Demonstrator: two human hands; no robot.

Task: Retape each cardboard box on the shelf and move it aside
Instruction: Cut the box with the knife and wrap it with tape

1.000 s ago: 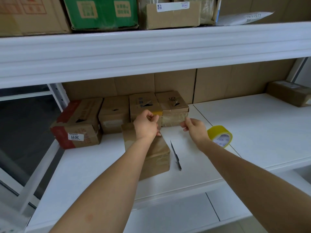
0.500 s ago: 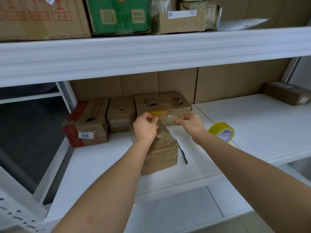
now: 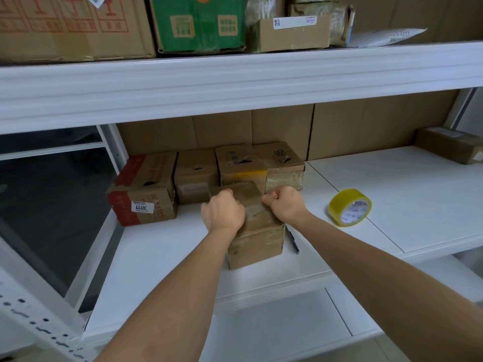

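Observation:
A small brown cardboard box (image 3: 257, 245) stands near the front of the white shelf (image 3: 162, 254). My left hand (image 3: 222, 211) and my right hand (image 3: 283, 203) are both closed over its top, pinching the two ends of a clear tape strip (image 3: 252, 202) stretched low across the lid. The strip is hard to make out. A yellow tape roll (image 3: 350, 207) lies on the shelf to the right. A dark cutter (image 3: 292, 240) lies just right of the box.
Behind the box stands a row of boxes: one with red print (image 3: 143, 189), a plain one (image 3: 196, 176), and two more (image 3: 261, 165). Another box (image 3: 449, 148) sits far right. The upper shelf (image 3: 235, 77) carries larger boxes overhead.
Both hands have come closer together and dropped onto the box top, bringing the stretched tape strip down with them. The camera view has shifted slightly left and closer.

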